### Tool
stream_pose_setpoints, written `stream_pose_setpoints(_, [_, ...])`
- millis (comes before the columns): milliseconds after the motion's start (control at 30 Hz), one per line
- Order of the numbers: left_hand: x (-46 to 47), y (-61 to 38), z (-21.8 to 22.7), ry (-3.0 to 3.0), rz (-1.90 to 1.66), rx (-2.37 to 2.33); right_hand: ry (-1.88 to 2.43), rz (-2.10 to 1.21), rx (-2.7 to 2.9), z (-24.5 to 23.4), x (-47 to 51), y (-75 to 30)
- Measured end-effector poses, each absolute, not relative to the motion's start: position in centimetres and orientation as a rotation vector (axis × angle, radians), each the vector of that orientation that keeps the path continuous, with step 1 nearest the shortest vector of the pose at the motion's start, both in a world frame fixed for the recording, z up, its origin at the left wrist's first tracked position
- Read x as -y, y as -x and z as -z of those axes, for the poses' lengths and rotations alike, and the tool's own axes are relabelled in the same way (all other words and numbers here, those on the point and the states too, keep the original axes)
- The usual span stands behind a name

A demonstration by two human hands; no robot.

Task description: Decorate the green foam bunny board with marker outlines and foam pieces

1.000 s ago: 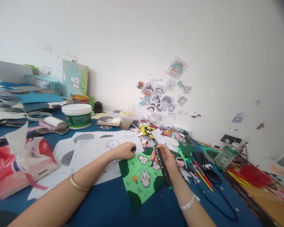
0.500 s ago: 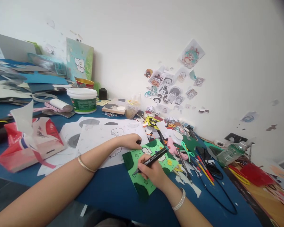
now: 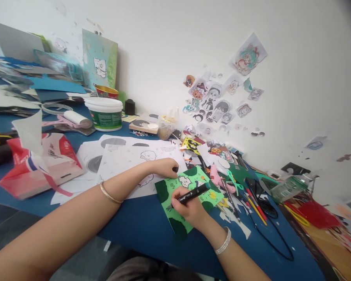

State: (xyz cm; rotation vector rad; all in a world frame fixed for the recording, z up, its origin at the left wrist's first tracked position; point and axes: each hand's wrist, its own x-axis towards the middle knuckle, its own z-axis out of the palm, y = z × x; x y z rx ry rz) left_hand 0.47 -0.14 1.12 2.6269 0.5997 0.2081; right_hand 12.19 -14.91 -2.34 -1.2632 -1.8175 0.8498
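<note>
My right hand (image 3: pixel 187 207) grips a black marker (image 3: pixel 194 192) with a teal end. The marker slants down to the left, its tip at the left part of a green card (image 3: pixel 175 191); whether it touches cannot be told. Dark green patches, a white cartoon figure (image 3: pixel 184 180) and small black doodles decorate the card. My left hand (image 3: pixel 165 168) is curled at the card's upper left edge, over white sheets with line drawings (image 3: pixel 119 160). A small black thing, apparently a marker cap (image 3: pixel 175 169), shows at its fingers.
Right of the card lie paper scraps (image 3: pixel 236 222), a pink glue gun (image 3: pixel 218 177), teal scissors (image 3: pixel 234 180), coloured pens (image 3: pixel 257 207) and a black cable (image 3: pixel 276 230). A tissue pack (image 3: pixel 43 171) and a white tub (image 3: pixel 103 113) stand left. A plastic bottle (image 3: pixel 291 187) is far right.
The view has tipped slightly downward, so everything on the table and wall sits higher in the picture. Both hands keep about the same place relative to the card.
</note>
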Motion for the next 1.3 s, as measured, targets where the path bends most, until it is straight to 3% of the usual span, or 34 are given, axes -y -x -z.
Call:
stream_pose_setpoints(233, [-0.15,-0.48,-0.76,-2.627,-0.221,-0.56,1.252,-0.656,1.733,2.55,14.77,-12.52])
stream_pose_setpoints(600, [0.01,-0.49,-1.0,-2.63,-0.2,-0.578,1.25,-0.801,1.816,2.57,14.99,-12.64])
stream_pose_setpoints(1300, [-0.41,-0.67,-0.6,-2.626,-0.182,-0.515,1.278,-0.676,1.796,2.52,15.04,-12.81])
